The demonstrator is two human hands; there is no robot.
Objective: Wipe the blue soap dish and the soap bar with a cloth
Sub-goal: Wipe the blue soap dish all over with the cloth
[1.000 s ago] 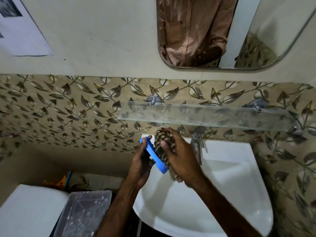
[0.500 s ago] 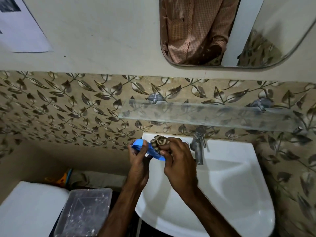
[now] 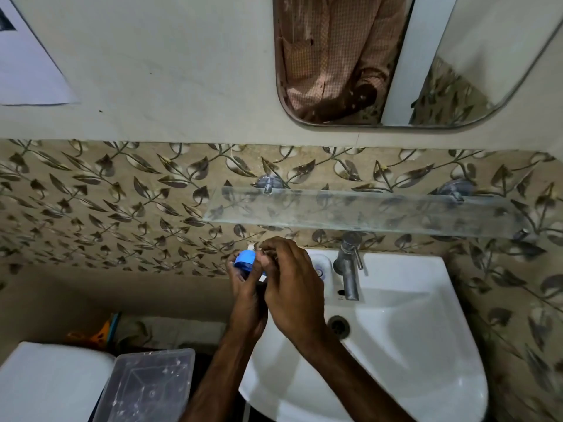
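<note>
My left hand (image 3: 245, 287) grips the blue soap dish (image 3: 244, 260) over the back left corner of the white sink (image 3: 411, 345); only the dish's far end shows above my fingers. My right hand (image 3: 292, 287) is curled over the dish's near side and covers the patterned cloth, of which only a dark scrap (image 3: 268, 254) peeks out at the fingertips. The soap bar is not visible.
A metal tap (image 3: 348, 266) stands right of my hands, with a glass shelf (image 3: 359, 211) above it and a mirror (image 3: 396, 56) higher up. A clear plastic box (image 3: 149, 388) sits on a white surface at lower left. The sink's overflow hole (image 3: 338, 325) lies below my right wrist.
Both hands moved up toward the sink's back corner. The dish turned end-on, and the cloth that showed in my right hand is now almost fully hidden under it.
</note>
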